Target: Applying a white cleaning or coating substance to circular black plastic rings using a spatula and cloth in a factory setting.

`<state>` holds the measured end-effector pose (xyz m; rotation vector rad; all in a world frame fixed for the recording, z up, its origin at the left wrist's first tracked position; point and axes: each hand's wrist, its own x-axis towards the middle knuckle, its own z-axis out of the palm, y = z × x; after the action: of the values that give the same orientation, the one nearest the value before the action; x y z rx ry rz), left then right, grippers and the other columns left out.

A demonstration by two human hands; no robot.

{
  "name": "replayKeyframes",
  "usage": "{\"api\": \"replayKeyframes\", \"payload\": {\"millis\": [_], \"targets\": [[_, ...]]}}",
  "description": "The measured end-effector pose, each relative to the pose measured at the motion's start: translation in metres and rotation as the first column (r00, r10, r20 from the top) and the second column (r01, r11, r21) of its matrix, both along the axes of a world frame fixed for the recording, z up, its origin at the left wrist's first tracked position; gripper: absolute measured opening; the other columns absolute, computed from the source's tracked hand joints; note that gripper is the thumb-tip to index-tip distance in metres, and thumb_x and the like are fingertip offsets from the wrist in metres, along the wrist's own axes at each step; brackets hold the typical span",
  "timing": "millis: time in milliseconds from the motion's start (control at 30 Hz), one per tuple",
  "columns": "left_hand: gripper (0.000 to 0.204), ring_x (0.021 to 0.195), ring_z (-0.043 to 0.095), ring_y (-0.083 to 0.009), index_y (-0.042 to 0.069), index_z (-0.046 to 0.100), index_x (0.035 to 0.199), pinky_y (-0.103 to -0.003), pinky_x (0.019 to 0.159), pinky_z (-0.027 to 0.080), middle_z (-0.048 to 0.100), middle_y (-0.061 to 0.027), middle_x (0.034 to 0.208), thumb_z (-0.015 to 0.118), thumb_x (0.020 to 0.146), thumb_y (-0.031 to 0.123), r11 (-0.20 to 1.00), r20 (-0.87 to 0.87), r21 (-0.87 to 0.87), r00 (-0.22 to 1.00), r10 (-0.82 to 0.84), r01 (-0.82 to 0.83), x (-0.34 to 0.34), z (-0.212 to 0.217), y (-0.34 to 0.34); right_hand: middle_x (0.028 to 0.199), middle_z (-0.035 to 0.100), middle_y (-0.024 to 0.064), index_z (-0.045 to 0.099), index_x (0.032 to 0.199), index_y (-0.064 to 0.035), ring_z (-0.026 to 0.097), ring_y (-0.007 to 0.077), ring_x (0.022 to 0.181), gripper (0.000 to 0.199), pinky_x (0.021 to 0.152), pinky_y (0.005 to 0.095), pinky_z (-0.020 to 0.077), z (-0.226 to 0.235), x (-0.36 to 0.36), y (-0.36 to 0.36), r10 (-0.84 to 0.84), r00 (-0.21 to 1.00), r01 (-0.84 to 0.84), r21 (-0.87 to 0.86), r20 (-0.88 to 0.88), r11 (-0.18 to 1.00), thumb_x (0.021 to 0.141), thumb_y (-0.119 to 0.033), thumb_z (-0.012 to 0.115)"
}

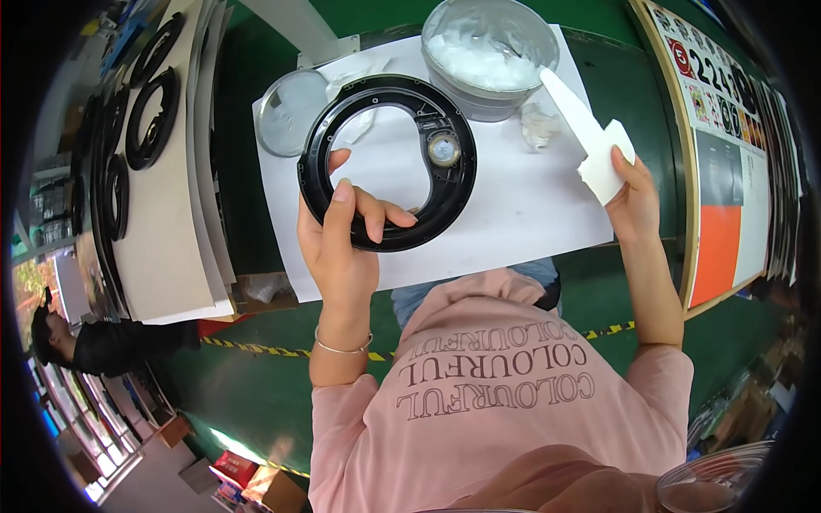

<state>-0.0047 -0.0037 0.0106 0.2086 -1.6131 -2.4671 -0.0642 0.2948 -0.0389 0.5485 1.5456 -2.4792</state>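
One black ring (pixel 453 192) with a round insert (pixel 444 150) is held over the white sheet (pixel 530 205), its near left side gripped by the left hand (pixel 338 235). The right hand (pixel 634 201) pinches a white angular piece (pixel 609 162); its narrow tip overlaps the tub (pixel 487 107), and from my remote view I cannot tell whether they touch. I'd keep the ring steady, fingertips off the insert.

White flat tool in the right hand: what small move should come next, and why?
Perhaps dip the white tool into the tub: the right hand grips its broad end, its narrow tip appears near the rim, soft-looking white material lies inside, and the left hand holds the black ring.
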Motion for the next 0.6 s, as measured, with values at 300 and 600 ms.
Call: {"api": "replayKeyframes", "payload": {"millis": [300, 600], "targets": [[0.029, 0.052, 0.056, -0.0221, 0.0, 0.04, 0.115, -0.032, 0.058, 0.048, 0.042, -0.0046, 0.05, 0.036, 0.09, 0.013, 1.0, -0.006, -0.001, 1.0, 0.026, -0.026, -0.003, -0.002, 0.0, 0.097, 0.058, 0.0112, 0.044, 0.112, 0.0018, 0.058, 0.0203, 0.086, 0.032, 0.076, 0.0314, 0.047, 0.008, 0.01, 0.007, -0.08, 0.997, 0.079, 0.06, 0.01, 0.995, 0.086, -0.014, 0.048], [0.029, 0.051, 0.056, -0.0218, 0.0, 0.04, 0.115, -0.033, 0.059, 0.048, 0.042, -0.0045, 0.051, 0.036, 0.09, 0.014, 1.0, -0.008, 0.002, 1.0, 0.022, -0.022, 0.0, -0.001, -0.002, 0.094, 0.061, 0.0108, 0.057, 0.1, 0.0025, 0.058, 0.0165, 0.086, 0.021, 0.077, 0.0256, 0.044, 0.025, -0.001, 0.007, 0.081, 0.803, 0.347, 0.574, -0.59, 0.742, 0.08, -0.003, 0.054]]}}
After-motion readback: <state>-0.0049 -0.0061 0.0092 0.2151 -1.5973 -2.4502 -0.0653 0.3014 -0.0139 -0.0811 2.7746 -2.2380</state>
